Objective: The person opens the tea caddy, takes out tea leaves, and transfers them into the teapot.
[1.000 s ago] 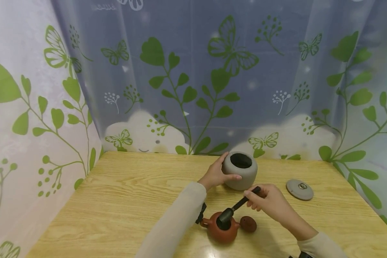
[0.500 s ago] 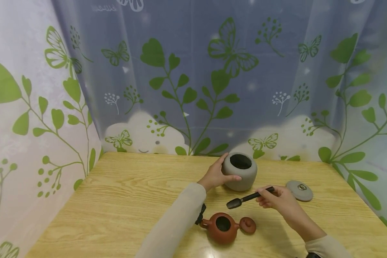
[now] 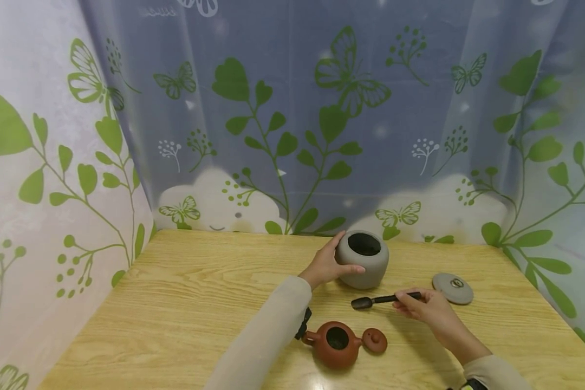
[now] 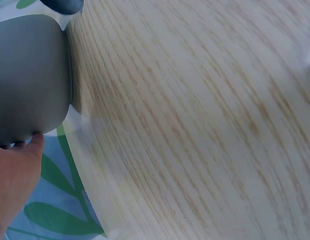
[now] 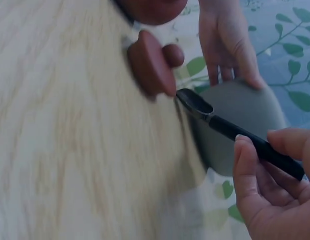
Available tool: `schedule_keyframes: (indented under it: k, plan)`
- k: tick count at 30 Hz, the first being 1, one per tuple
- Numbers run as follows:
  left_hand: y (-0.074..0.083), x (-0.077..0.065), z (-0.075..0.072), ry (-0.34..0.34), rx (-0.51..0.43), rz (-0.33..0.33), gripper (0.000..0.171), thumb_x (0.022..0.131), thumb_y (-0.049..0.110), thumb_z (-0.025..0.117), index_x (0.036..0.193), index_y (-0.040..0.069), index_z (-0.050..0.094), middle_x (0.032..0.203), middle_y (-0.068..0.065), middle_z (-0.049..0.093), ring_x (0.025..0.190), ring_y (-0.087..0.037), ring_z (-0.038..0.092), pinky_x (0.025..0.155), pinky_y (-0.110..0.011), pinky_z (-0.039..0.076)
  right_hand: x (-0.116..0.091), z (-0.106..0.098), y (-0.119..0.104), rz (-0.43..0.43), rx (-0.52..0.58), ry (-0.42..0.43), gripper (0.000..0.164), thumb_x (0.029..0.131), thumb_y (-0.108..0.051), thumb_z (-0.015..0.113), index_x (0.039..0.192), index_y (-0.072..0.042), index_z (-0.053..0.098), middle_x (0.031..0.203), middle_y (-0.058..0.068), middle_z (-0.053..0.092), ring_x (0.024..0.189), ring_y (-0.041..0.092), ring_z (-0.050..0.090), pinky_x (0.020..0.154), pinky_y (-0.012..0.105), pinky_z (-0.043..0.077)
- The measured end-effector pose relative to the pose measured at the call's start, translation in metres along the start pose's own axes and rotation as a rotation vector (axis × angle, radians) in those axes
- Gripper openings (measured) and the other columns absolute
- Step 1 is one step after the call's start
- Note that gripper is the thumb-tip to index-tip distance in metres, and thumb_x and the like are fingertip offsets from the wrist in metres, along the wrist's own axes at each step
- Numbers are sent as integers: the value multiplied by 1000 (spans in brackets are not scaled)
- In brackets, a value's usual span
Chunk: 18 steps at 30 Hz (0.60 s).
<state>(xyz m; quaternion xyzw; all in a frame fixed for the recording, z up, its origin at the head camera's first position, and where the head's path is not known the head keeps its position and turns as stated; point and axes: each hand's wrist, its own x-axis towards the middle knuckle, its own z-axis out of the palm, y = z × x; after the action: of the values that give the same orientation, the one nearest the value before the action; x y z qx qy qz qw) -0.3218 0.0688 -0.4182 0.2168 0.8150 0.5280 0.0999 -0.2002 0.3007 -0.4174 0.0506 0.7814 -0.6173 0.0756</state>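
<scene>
At the table's far side a grey jar leans with its dark mouth toward me. My left hand grips its left side, thumb across the front and fingers round the back; the jar's wall fills a corner of the left wrist view. My right hand pinches the black handle of a tea scoop. Nearly level, the scoop's bowl points left, between the jar and a reddish-brown teapot. The teapot is uncovered, dark inside, and stands nearest to me. In the right wrist view the bowl looks bare.
The teapot's small round lid lies by its spout, knob up. A flat grey lid with a ring on top rests right of the jar, close behind my right hand. Patterned curtains border the wooden table.
My right hand has lifted the tea scoop out of the teapot's mouth, moved it right and back toward the jar, and levelled it. My left hand and the jar have stayed put.
</scene>
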Motion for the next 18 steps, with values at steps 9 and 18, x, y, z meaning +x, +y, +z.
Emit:
schedule_keyframes:
  k: [9,18]
  plan:
    - [1,-2,-1,-6,3,6,103,77,36,82,155,24,17,156,-4,26,141,-28,29,111,-50,31,7,-9,17,-68,-322,7,31,90,-20,69,109,5,68,99,9,70,84,10,64,70,26,54]
    - [2,-3,-2,-7,1,7,103,77,37,82,155,24,17,156,-4,27,141,-27,30,111,-50,31,12,-9,21,-166,-579,34,22,87,-22,73,98,-4,74,98,8,70,82,14,61,66,27,47]
